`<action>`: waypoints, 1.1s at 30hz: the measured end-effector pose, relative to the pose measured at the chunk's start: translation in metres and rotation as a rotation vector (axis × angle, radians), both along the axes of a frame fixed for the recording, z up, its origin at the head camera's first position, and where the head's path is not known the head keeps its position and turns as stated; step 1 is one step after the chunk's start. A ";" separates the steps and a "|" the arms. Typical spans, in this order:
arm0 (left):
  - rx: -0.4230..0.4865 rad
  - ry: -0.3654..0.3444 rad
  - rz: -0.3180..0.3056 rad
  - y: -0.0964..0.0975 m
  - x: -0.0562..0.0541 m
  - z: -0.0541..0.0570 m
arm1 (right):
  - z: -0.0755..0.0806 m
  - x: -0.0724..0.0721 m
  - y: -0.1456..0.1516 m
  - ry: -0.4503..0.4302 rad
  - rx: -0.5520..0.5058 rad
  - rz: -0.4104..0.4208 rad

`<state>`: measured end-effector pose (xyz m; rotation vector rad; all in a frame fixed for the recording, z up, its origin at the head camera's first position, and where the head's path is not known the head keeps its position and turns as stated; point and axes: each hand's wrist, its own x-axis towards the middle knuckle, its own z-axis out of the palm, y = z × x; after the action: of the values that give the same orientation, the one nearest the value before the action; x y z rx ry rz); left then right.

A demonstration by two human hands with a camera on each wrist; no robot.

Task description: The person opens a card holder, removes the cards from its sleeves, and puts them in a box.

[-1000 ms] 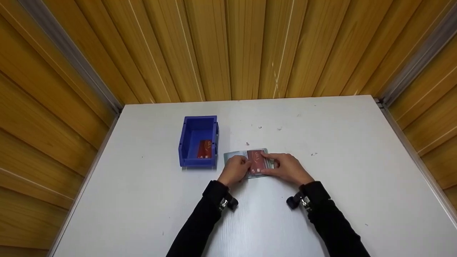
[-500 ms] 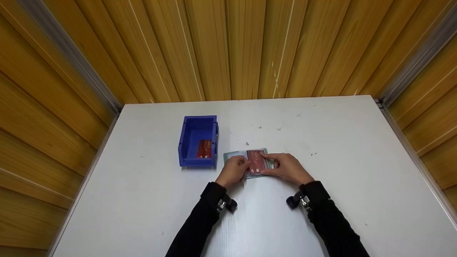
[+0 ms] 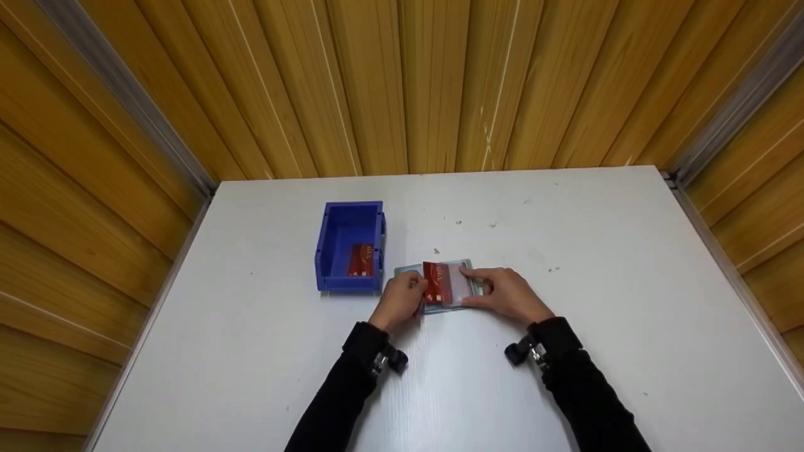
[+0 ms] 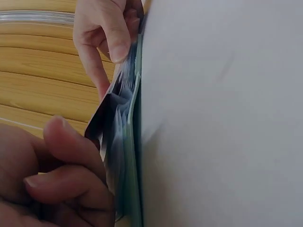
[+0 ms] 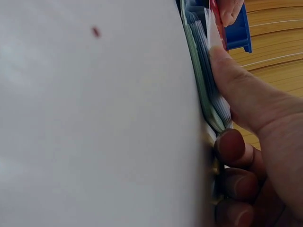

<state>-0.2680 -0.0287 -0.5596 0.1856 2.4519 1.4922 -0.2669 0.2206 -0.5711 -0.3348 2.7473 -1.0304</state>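
Observation:
A card holder with clear sleeves and a pale green cover (image 3: 409, 269) lies spread on the white table in the head view. Half out of a sleeve, toward the left, sticks a red card (image 3: 433, 284). My left hand (image 3: 400, 298) pinches the card's left edge between thumb and fingers. At the holder's right side, my right hand (image 3: 507, 294) grips its sleeves. In the right wrist view, the right thumb (image 5: 232, 78) presses the sleeve pages (image 5: 203, 42). The left wrist view shows the holder edge-on, its green cover (image 4: 135, 118) against the table.
Left of the holder stands a blue plastic bin (image 3: 349, 284). Inside it, near its front right, lies another red card (image 3: 360, 259). Wood-patterned walls (image 3: 433, 88) enclose the table (image 3: 565, 226) at the back and sides.
My left hand has moved slightly left, sliding the red card partly out of its clear sleeve. The right hand stays at the holder's right side.

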 end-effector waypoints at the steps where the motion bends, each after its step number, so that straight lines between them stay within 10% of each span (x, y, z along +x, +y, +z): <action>1: -0.013 0.008 0.002 -0.002 0.001 0.002 | 0.000 0.000 0.000 -0.001 -0.001 0.000; 19: 0.028 0.070 0.042 -0.045 0.006 0.056 | -0.002 0.000 0.002 0.027 -0.028 0.009; 27: 0.061 0.174 0.193 -0.076 -0.011 0.080 | -0.001 0.000 0.002 0.024 -0.013 -0.001; 33: -0.088 0.294 0.351 -0.098 -0.027 0.075 | -0.001 0.000 0.002 0.010 -0.007 -0.011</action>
<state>-0.2947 -0.1263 -0.4851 -0.0512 2.9006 1.5815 -0.2665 0.2229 -0.5717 -0.3272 2.7579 -1.0446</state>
